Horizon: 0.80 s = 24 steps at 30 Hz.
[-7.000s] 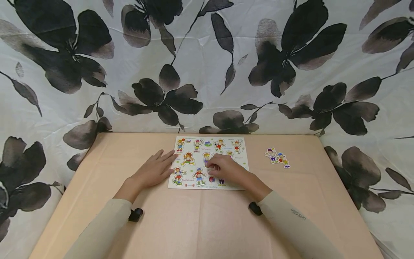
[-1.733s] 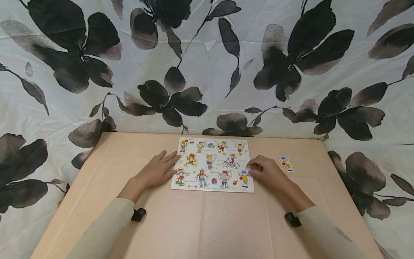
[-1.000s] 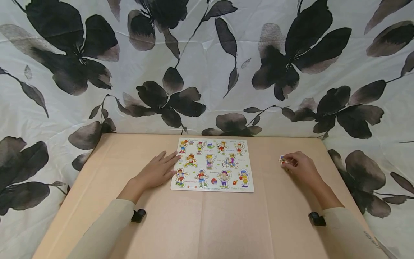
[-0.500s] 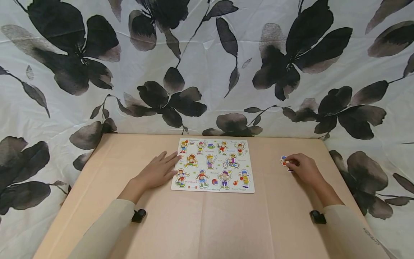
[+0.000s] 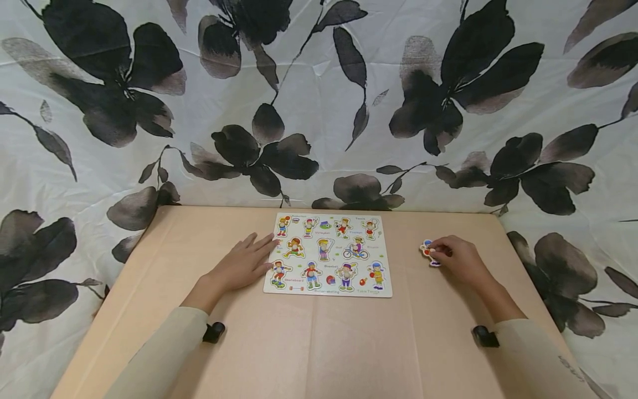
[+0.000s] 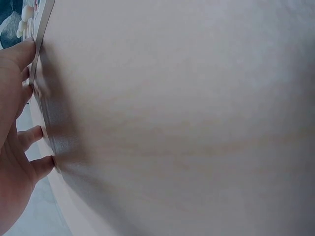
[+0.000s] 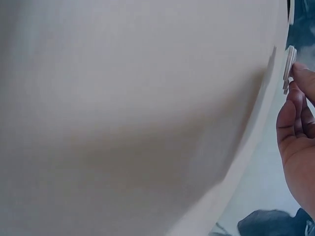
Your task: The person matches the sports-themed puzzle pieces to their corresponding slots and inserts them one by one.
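My left hand (image 5: 238, 262) rests at the left side of a white picture puzzle board (image 5: 363, 266), fingers spread and touching its edge. The left wrist view shows the thumb and fingertips of that hand (image 6: 12, 157) along the board's edge (image 6: 44, 24). Off to the right of the board, my right hand (image 5: 462, 260) pinches a puzzle piece (image 5: 427, 249) shaped like a child in a blue cap. Seen edge-on in the right wrist view, the piece (image 7: 290, 61) sits between thumb and fingertip, above the tabletop. Part of it is hidden behind my fingers.
Several colourful sports figures cover the board, among them a cyclist (image 5: 355, 249) and a table tennis player (image 5: 377, 275). The light wooden-coloured table (image 5: 349, 343) ends at the back against a floral cloth (image 5: 324, 111).
Earlier, two pieces lay right of the board. My right hand left the board's right edge, reached the last piece, pinched it and shifted it slightly left. My left hand stayed at the board.
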Each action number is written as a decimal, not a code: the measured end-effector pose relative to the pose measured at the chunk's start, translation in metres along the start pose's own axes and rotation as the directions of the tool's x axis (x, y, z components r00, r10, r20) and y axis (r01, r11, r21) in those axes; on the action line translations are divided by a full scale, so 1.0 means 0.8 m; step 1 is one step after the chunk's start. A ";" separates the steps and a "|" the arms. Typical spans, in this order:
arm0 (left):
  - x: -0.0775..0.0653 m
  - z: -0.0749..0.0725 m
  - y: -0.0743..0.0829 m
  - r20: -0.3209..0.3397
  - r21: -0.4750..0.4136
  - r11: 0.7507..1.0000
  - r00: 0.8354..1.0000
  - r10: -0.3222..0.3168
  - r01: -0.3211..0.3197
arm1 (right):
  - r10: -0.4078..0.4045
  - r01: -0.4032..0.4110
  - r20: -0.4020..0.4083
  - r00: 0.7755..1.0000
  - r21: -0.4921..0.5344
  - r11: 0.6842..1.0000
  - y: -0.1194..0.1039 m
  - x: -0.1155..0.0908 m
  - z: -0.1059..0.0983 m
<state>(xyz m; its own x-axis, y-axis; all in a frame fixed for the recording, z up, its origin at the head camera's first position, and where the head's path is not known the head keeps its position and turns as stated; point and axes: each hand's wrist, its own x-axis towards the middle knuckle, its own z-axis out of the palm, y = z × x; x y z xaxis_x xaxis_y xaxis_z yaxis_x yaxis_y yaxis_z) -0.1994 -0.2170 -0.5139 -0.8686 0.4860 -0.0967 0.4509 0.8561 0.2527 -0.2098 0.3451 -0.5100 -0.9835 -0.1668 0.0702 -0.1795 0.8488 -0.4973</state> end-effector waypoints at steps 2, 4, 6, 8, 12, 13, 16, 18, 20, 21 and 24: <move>0.000 0.000 0.000 -0.003 -0.002 1.000 1.000 0.004 -0.004 | -0.004 0.004 0.005 1.000 0.004 1.000 -0.008 0.000 0.002; -0.001 0.000 0.000 -0.004 -0.002 1.000 1.000 0.005 -0.005 | -0.008 0.008 0.014 1.000 0.014 1.000 -0.016 0.000 0.005; -0.001 0.000 0.001 -0.002 -0.001 1.000 1.000 0.004 -0.004 | -0.013 0.013 0.026 1.000 0.024 1.000 -0.025 -0.001 0.009; -0.001 0.000 0.001 -0.004 0.002 1.000 1.000 0.004 -0.004 | -0.024 0.023 0.041 0.999 0.030 0.999 -0.033 -0.002 0.013; -0.001 0.000 0.001 -0.005 0.005 1.000 1.000 0.004 -0.004 | -0.049 0.047 0.064 0.997 0.040 0.998 -0.048 -0.004 0.023; -0.001 0.000 0.001 -0.002 0.003 1.000 1.000 0.001 -0.001 | -0.056 0.053 0.069 0.996 0.040 0.998 -0.052 -0.004 0.026; -0.002 -0.001 0.002 0.000 -0.002 1.000 1.000 -0.001 0.001 | -0.080 0.076 0.080 0.994 0.048 0.996 -0.063 -0.006 0.033; -0.002 -0.001 0.002 -0.004 -0.002 1.000 1.000 0.003 -0.003 | -0.097 0.093 0.088 0.991 0.054 0.994 -0.070 -0.008 0.037; -0.002 -0.002 0.003 -0.006 -0.003 1.000 1.000 0.002 -0.002 | -0.116 0.111 0.094 0.989 0.062 0.992 -0.077 -0.008 0.040; -0.002 -0.003 0.003 -0.008 -0.003 1.000 1.000 0.003 -0.003 | -0.124 0.118 0.097 0.988 0.067 0.991 -0.081 -0.008 0.042; -0.002 -0.004 0.004 -0.012 0.000 1.000 1.000 0.006 -0.006 | -0.141 0.133 0.116 0.983 0.078 0.988 -0.091 -0.008 0.047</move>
<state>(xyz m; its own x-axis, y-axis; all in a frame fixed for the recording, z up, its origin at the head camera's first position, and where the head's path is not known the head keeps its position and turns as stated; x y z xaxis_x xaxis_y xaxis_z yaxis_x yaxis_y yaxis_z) -0.1972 -0.2157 -0.5101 -0.8685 0.4886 -0.0835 0.4558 0.8534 0.2529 -0.1899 0.2653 -0.5063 -0.9388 -0.3423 0.0390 -0.3063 0.7775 -0.5493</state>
